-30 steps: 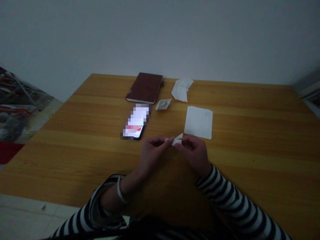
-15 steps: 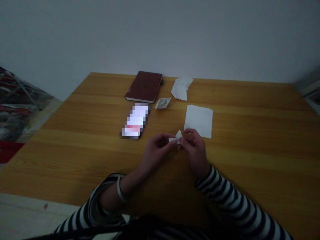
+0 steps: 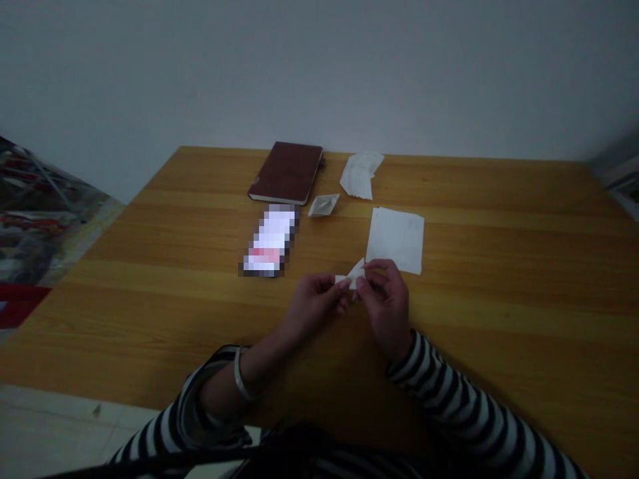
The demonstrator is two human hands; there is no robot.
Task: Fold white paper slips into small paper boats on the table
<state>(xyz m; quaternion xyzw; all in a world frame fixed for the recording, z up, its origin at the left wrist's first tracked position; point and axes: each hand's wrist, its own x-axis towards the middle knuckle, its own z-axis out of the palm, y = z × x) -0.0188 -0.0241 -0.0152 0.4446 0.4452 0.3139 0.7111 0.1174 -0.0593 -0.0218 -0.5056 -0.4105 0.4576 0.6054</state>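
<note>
A small folded piece of white paper (image 3: 355,273) is held between my two hands above the front middle of the table. My left hand (image 3: 313,303) pinches its left end between thumb and fingers. On its right side, my right hand (image 3: 390,299) grips it with the thumb on the near face; the fingers behind are partly hidden. One pointed flap sticks up between the hands. Just beyond my right hand lies a stack of square white paper sheets (image 3: 397,239). A folded paper boat (image 3: 324,205) rests farther back, left of that stack.
A phone (image 3: 272,239) with a lit, blurred screen lies left of my hands on the wooden table (image 3: 499,279). Behind it is a brown notebook (image 3: 289,171). A fanned pile of white papers (image 3: 361,174) lies near the back edge, against the wall.
The folded paper's upright flap now leans more to the right and looks longer. My right hand has shifted slightly, and both hands still hold the paper.
</note>
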